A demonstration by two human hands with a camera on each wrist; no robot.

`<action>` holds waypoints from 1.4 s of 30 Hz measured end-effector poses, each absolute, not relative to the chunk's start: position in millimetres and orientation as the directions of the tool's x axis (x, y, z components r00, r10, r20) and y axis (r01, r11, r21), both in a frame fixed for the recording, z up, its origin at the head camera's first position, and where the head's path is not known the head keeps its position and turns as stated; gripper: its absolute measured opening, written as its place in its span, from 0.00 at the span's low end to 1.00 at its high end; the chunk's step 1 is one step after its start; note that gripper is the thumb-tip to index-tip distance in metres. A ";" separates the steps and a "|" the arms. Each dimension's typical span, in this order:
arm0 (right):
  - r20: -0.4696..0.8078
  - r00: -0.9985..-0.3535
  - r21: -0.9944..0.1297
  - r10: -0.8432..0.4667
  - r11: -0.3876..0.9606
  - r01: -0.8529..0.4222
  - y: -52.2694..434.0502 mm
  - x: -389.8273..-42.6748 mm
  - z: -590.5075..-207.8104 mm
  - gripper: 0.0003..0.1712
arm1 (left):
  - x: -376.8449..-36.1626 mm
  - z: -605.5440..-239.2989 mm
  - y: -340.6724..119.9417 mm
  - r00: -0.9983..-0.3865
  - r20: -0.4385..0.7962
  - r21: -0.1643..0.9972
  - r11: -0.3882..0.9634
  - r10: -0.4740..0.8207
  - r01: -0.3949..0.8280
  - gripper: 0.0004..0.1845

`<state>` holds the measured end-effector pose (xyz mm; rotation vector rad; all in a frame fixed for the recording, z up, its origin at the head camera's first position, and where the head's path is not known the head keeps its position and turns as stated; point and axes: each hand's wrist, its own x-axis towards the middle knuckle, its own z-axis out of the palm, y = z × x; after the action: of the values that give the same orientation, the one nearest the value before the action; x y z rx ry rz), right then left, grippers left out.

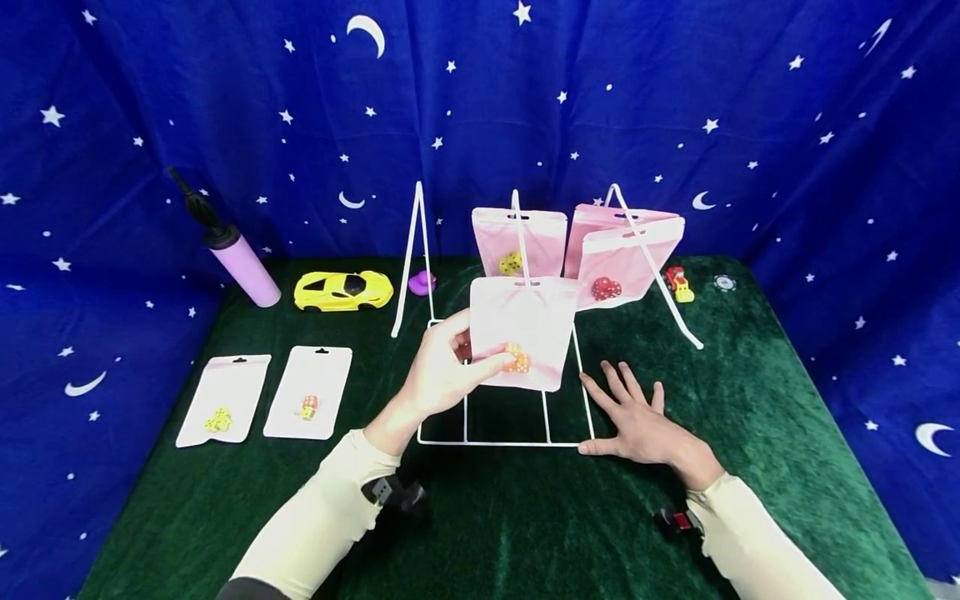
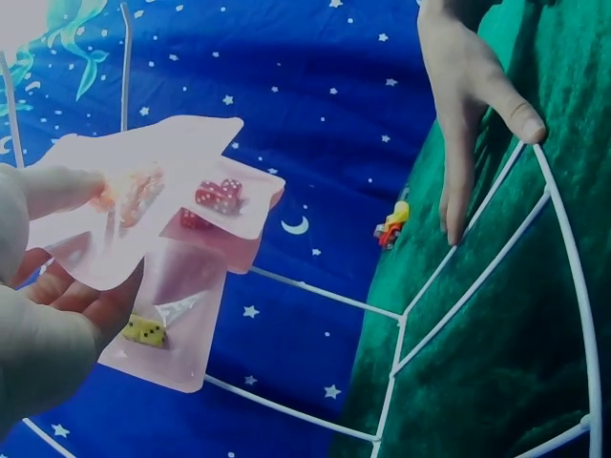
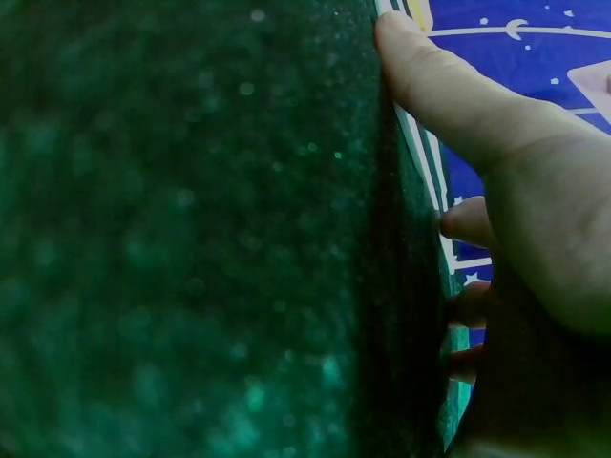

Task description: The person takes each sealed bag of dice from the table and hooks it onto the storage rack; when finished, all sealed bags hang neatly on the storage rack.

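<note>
My left hand (image 1: pixel 480 348) pinches a pink pouch (image 1: pixel 525 329) with orange dice inside and holds it upright over the white wire rack (image 1: pixel 495 440). In the left wrist view the left hand (image 2: pixel 57 248) grips that pouch (image 2: pixel 143 205) by its lower edge. My right hand (image 1: pixel 626 400) lies flat on the green cloth, thumb at the rack's front right corner; the right wrist view shows the right hand (image 3: pixel 449 134) pressed to the cloth (image 3: pixel 191 239). Two more pink pouches hang on the rack, one with yellow dice (image 1: pixel 517 242), one with red dice (image 1: pixel 626 262).
Two white pouches (image 1: pixel 223 400) (image 1: pixel 309 392) lie flat at the left. Along the back stand a purple pump (image 1: pixel 236 250), a yellow toy car (image 1: pixel 342 290), a purple duck (image 1: pixel 422 283), a small red toy (image 1: pixel 678 283) and a chip (image 1: pixel 723 282). A starry blue curtain surrounds the table.
</note>
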<state>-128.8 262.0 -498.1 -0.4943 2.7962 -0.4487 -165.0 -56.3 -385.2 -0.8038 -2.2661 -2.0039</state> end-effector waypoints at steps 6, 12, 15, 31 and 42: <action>-0.215 -0.904 -0.351 -0.368 0.893 -0.280 262.1 -129.5 -497.8 0.64 | -175.7 -384.2 -51.7 -0.883 0.332 0.933 0.022 0.333 0.359 0.23; -0.208 -0.904 -0.349 -0.372 0.892 -0.287 261.8 -129.3 -497.5 0.64 | -184.4 -383.6 -47.8 -0.887 0.334 0.932 0.028 0.318 0.361 0.22; -0.197 -0.906 -0.346 -0.375 0.891 -0.294 261.8 -128.7 -497.7 0.64 | -188.5 -383.0 -46.7 -0.889 0.336 0.930 0.037 0.310 0.365 0.21; -0.204 -0.906 -0.349 -0.372 0.892 -0.288 261.4 -127.1 -496.6 0.63 | -206.0 -387.7 -41.8 -0.908 0.326 0.940 0.010 0.262 0.341 0.23; -0.223 -0.902 -0.348 -0.369 0.895 -0.280 262.6 -129.1 -496.7 0.64 | -216.0 -386.0 -39.5 -0.907 0.328 0.939 0.008 0.264 0.343 0.24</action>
<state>-129.1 262.6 -496.7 -0.4864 2.7768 -0.4494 -216.0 -39.5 -386.0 -0.6597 -2.1884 -2.0695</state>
